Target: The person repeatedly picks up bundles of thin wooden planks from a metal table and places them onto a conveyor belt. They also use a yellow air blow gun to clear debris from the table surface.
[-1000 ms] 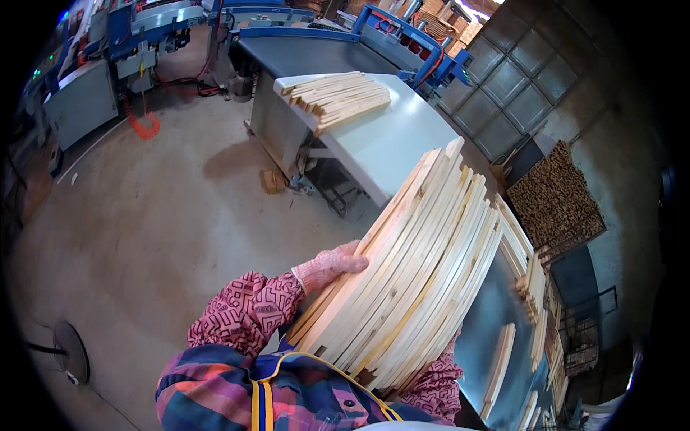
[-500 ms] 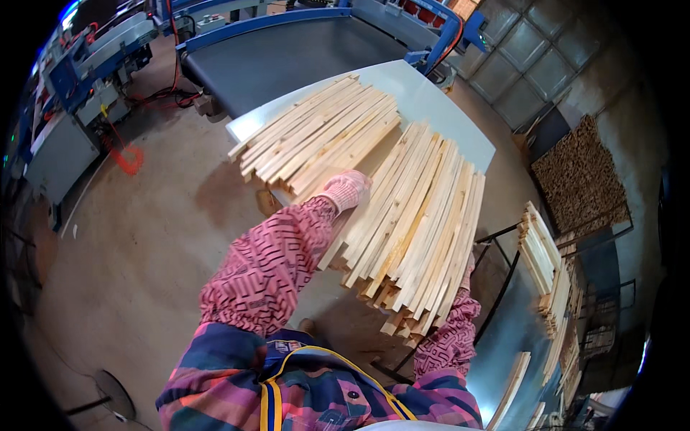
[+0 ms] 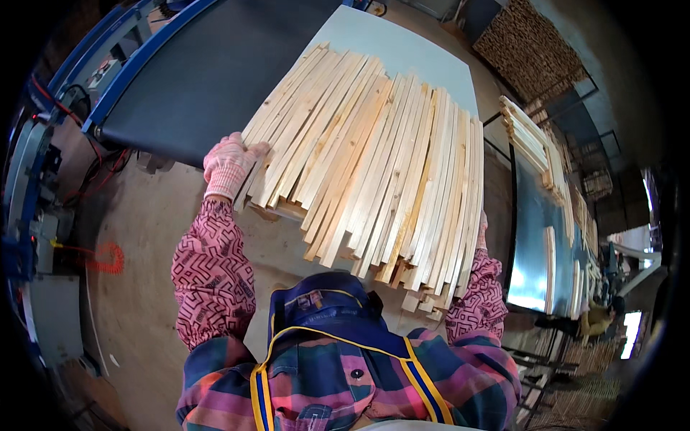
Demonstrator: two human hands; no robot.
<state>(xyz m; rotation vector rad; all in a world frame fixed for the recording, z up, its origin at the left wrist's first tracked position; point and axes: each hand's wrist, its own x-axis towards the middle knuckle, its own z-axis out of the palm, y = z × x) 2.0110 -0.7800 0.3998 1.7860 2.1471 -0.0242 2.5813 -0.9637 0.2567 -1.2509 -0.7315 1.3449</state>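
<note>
Head view: the gloved left hand (image 3: pixel 228 167) is pressing curled fingers against the left edge of the wooden slats (image 3: pixel 374 158), which are lying fanned across the white table (image 3: pixel 402 50). The right hand (image 3: pixel 480 231) is touching their right edge, mostly hidden, so its grip cannot be told.

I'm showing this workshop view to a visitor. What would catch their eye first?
The fan of pale wooden slats spread across the white tabletop at centre. The left hand, in a pink glove, presses on their left edge; the right hand is mostly hidden behind their right edge. A dark conveyor belt lies upper left.
</note>
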